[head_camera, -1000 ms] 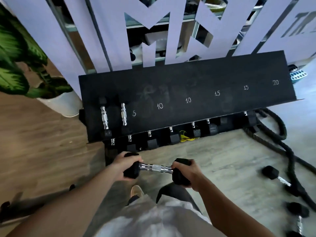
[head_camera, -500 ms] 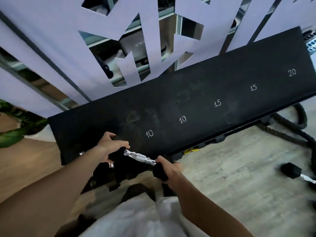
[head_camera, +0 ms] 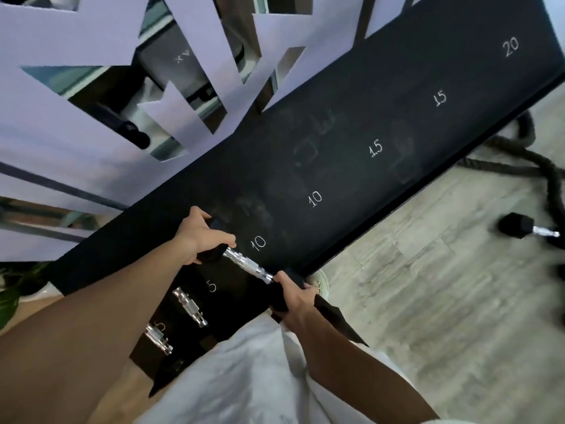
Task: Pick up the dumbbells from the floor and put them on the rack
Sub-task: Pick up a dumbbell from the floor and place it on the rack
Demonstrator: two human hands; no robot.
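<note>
Two hands hold one dumbbell (head_camera: 248, 266) over the black rack (head_camera: 351, 166), beside a chalked "10".

Left hand (head_camera: 200, 234) curls its fingers round the far black head, and right hand (head_camera: 295, 296) grips the near head, with the chrome handle bare between them. Whether the dumbbell touches the rack top cannot be told. Two more dumbbells (head_camera: 190, 307) lie on the rack's near left part by the "5" marks. Another dumbbell (head_camera: 519, 226) lies on the grey floor (head_camera: 443, 301) at far right, close to a thick black rope (head_camera: 519, 154).
</note>
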